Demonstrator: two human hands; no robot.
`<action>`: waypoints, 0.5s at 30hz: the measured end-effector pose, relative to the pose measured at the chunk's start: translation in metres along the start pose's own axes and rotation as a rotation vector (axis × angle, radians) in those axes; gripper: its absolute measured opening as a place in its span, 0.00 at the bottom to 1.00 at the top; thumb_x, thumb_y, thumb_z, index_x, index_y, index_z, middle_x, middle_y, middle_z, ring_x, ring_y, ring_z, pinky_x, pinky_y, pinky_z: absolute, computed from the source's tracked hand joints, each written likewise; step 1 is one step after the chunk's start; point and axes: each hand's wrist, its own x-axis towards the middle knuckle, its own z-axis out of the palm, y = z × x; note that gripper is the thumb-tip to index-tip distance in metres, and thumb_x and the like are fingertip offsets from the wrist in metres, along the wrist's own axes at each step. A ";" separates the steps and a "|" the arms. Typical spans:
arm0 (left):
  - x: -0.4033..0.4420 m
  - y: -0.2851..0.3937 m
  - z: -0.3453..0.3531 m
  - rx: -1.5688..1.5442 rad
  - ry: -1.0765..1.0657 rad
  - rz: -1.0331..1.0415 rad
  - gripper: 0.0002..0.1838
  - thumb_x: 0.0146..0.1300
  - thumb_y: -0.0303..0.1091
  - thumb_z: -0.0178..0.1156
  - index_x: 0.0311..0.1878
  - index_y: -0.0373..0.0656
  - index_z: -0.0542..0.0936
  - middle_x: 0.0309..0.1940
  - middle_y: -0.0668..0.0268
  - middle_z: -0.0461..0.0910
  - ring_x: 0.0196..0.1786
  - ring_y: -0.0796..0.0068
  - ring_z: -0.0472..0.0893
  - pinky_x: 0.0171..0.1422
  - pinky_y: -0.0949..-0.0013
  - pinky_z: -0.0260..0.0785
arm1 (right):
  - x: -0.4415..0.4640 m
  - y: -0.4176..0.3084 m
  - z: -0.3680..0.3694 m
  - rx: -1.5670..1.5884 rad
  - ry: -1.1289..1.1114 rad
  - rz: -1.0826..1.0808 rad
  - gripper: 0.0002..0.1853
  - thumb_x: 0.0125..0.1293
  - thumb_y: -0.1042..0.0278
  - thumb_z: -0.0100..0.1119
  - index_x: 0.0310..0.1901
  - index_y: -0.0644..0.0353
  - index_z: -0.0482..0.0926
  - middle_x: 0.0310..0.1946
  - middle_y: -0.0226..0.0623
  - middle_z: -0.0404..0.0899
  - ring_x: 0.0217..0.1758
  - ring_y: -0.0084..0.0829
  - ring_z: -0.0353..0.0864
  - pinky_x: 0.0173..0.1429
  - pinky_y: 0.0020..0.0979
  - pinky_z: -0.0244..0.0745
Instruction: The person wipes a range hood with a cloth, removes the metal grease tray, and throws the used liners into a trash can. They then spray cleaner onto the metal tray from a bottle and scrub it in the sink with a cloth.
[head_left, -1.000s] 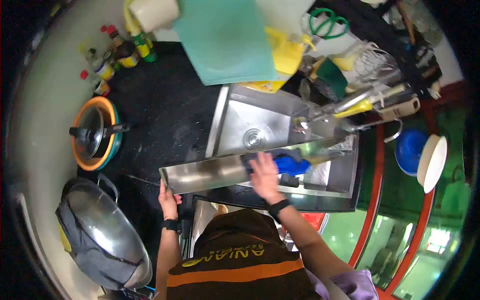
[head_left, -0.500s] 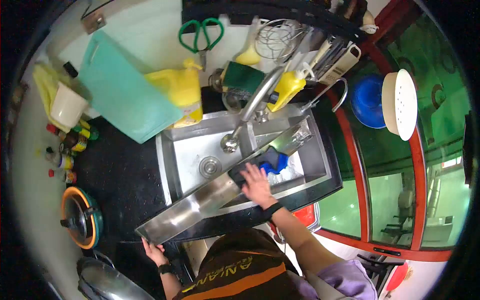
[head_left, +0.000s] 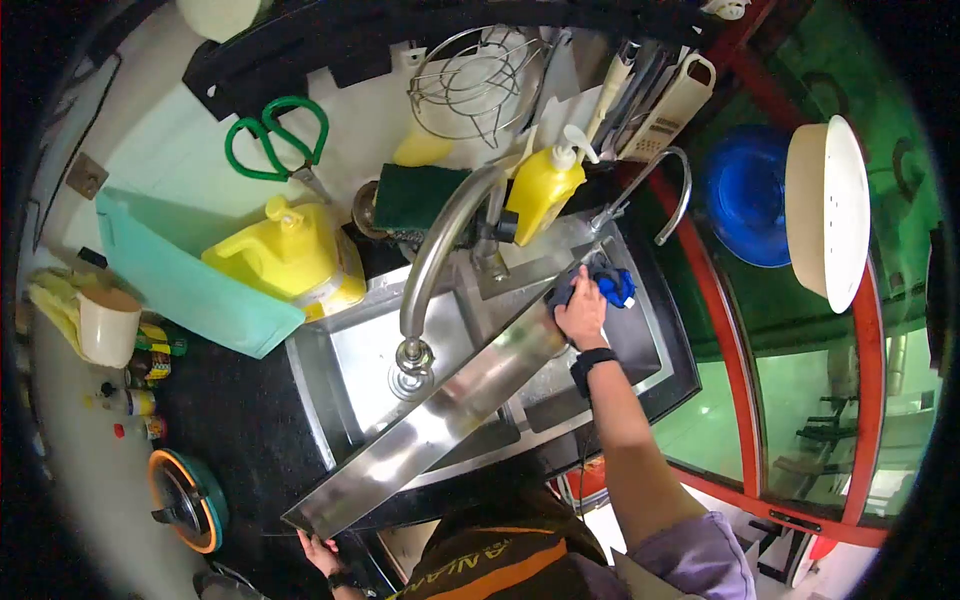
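A long stainless-steel tray-like panel (head_left: 430,425) lies slantwise across the double sink (head_left: 312,405). Its near left end is gripped by my left hand (head_left: 322,556), fingers curled at the corner. Toward the far right end, my right hand (head_left: 582,322) presses a bunched dark grey and blue cloth (head_left: 617,287) against the metal, with its fingers over the cloth. Part of the cloth and the panel's far end are hidden beneath that hand. The curved faucet (head_left: 430,255) rises over the left basin, close to the panel.
Behind the sink stand a yellow jug (head_left: 290,255), a yellow pump bottle (head_left: 545,195) and a dark green scouring pad (head_left: 415,205). A teal cutting board (head_left: 190,280) leans at left. Green-handled scissors (head_left: 275,140) hang on the wall. A lidded pot (head_left: 188,500) sits on the black counter (head_left: 225,400).
My right hand and the cloth have moved along the panel, up and right toward its far end. My left hand still holds the near end. The camera view has shifted.
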 end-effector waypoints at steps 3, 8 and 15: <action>-0.005 0.009 0.005 -0.026 0.001 -0.041 0.32 0.62 0.24 0.43 0.71 0.49 0.52 0.20 0.67 0.72 0.16 0.82 0.67 0.16 0.80 0.57 | 0.031 0.009 -0.022 -0.002 -0.117 0.104 0.24 0.43 0.72 0.61 0.45 0.55 0.65 0.68 0.44 0.54 0.60 0.43 0.64 0.58 0.41 0.63; -0.004 0.013 0.009 -0.053 -0.039 -0.016 0.33 0.61 0.24 0.44 0.71 0.49 0.51 0.20 0.68 0.72 0.15 0.82 0.67 0.15 0.80 0.57 | 0.036 0.020 -0.014 0.115 0.187 -0.027 0.25 0.43 0.81 0.57 0.48 0.58 0.69 0.52 0.46 0.67 0.48 0.48 0.72 0.53 0.42 0.69; -0.002 0.013 0.000 0.071 0.021 -0.101 0.33 0.61 0.26 0.44 0.71 0.49 0.52 0.22 0.68 0.73 0.15 0.82 0.67 0.16 0.79 0.58 | 0.057 -0.001 -0.010 -0.044 0.257 0.362 0.24 0.51 0.73 0.59 0.53 0.52 0.74 0.46 0.44 0.70 0.48 0.45 0.75 0.47 0.40 0.74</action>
